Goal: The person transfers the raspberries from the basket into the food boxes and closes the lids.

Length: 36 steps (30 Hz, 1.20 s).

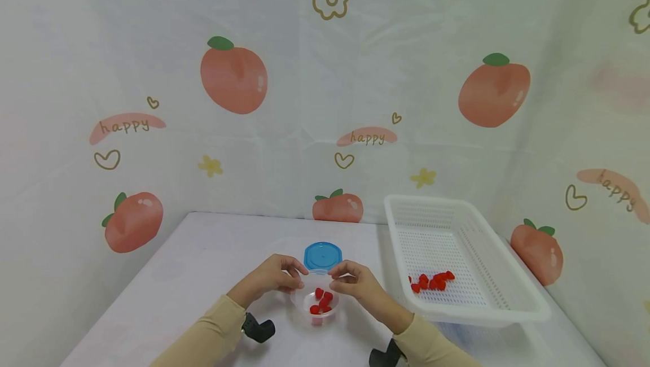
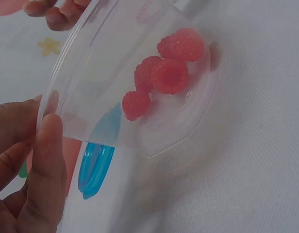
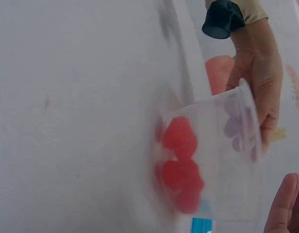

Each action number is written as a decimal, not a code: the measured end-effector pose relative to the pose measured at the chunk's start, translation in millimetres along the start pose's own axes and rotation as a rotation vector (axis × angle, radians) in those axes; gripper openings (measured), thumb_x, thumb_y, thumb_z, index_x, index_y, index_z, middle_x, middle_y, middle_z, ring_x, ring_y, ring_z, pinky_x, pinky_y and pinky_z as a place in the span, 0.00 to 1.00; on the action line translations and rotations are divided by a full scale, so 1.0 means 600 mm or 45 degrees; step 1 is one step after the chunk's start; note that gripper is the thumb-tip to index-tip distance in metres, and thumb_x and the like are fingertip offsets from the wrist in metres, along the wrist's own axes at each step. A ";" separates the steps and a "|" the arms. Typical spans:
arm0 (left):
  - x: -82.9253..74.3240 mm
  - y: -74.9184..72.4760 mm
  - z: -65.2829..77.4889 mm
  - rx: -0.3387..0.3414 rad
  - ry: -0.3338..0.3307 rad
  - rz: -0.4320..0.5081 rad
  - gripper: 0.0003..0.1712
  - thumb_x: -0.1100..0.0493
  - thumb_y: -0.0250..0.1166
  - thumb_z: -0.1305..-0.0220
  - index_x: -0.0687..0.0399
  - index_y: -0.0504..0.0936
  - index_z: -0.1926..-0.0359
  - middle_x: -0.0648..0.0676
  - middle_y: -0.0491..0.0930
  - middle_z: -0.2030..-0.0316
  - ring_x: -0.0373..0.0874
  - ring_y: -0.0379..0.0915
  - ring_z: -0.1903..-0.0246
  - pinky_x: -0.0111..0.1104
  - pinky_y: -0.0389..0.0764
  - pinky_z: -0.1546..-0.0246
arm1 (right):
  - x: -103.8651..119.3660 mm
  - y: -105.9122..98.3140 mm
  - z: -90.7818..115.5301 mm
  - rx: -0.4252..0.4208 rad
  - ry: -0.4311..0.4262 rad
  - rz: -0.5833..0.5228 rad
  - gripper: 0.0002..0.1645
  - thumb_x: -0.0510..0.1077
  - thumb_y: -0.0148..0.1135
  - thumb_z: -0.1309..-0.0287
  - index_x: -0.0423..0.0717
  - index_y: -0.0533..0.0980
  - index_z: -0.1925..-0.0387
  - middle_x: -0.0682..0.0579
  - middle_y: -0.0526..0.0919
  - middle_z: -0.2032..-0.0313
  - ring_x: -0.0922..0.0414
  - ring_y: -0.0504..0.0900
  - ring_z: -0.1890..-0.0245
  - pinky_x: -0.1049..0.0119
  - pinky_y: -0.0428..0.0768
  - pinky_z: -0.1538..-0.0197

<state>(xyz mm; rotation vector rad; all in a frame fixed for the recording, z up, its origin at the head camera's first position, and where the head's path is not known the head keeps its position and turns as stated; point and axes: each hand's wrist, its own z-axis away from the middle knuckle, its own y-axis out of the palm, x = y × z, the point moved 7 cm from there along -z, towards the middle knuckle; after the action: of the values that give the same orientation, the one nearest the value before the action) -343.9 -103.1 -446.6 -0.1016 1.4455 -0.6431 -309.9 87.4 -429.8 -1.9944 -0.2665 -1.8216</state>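
A clear plastic tub [image 1: 299, 302] with several red raspberries [image 1: 324, 302] in its bottom stands in front of me. My left hand [image 1: 273, 278] pinches its rim, with the thumb against the outer wall [image 2: 101, 63] in the left wrist view. Across from it, my right hand [image 1: 359, 285] hovers by the rim's right side, its thumb and fingers loosely bent. A gap shows between its fingertips [image 3: 285, 199] and the tub in the right wrist view. Just behind the tub lies a blue lid [image 1: 323, 256].
To the right, a large white perforated basket [image 1: 523, 313] holds several more raspberries [image 1: 433, 282]. A white cloth [image 1: 167, 288] covers the table. Behind it hangs a pale curtain [image 1: 284, 164] printed with fruit. Black wrist mounts [image 1: 259, 327] sit by both sleeves.
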 end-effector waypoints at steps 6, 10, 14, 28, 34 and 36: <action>-0.002 -0.001 0.001 0.012 0.009 0.001 0.15 0.63 0.71 0.45 0.61 0.83 0.56 0.52 0.76 0.72 0.41 0.74 0.76 0.32 0.84 0.68 | 0.041 -0.009 0.008 0.006 -0.091 -0.008 0.21 0.41 0.63 0.38 0.30 0.71 0.50 0.51 0.78 0.58 0.55 0.79 0.56 0.69 0.81 0.51; -0.004 -0.001 0.001 0.013 0.012 -0.003 0.15 0.63 0.72 0.45 0.62 0.83 0.56 0.52 0.76 0.72 0.41 0.74 0.76 0.32 0.84 0.68 | 0.077 -0.027 0.012 -0.011 -0.160 -0.028 0.21 0.41 0.62 0.38 0.30 0.70 0.50 0.52 0.77 0.57 0.55 0.79 0.56 0.70 0.80 0.50; -0.004 -0.001 0.001 0.016 0.016 -0.014 0.15 0.63 0.72 0.45 0.62 0.83 0.56 0.52 0.76 0.72 0.41 0.74 0.76 0.31 0.84 0.68 | 0.111 -0.060 0.013 -0.076 -0.212 -0.042 0.17 0.41 0.64 0.39 0.37 0.73 0.52 0.55 0.77 0.56 0.57 0.78 0.54 0.70 0.80 0.49; -0.003 -0.002 0.000 0.010 0.008 -0.009 0.14 0.63 0.71 0.45 0.62 0.83 0.56 0.52 0.76 0.72 0.41 0.74 0.76 0.31 0.84 0.69 | 0.200 -0.206 0.001 -0.271 -0.404 -0.194 0.14 0.32 0.58 0.37 0.55 0.76 0.58 0.56 0.75 0.57 0.64 0.77 0.58 0.74 0.80 0.51; -0.002 -0.003 0.001 0.013 0.011 -0.013 0.14 0.63 0.71 0.45 0.62 0.83 0.56 0.53 0.76 0.71 0.41 0.74 0.76 0.31 0.84 0.69 | 0.195 -0.262 0.000 -0.325 -0.449 -0.168 0.14 0.32 0.57 0.36 0.55 0.76 0.57 0.56 0.75 0.57 0.64 0.77 0.57 0.75 0.80 0.51; -0.001 -0.002 0.000 0.013 0.013 -0.013 0.14 0.63 0.71 0.45 0.61 0.83 0.56 0.52 0.76 0.71 0.41 0.74 0.76 0.31 0.84 0.68 | 0.187 -0.281 0.000 -0.340 -0.453 -0.168 0.15 0.32 0.56 0.36 0.56 0.77 0.57 0.56 0.75 0.58 0.64 0.77 0.58 0.75 0.80 0.51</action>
<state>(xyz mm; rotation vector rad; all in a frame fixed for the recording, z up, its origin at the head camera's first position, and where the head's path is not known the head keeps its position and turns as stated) -344.1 -103.7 -445.5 -0.0981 1.4525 -0.6600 -366.1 221.9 -289.4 -2.5442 -0.2769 -1.6375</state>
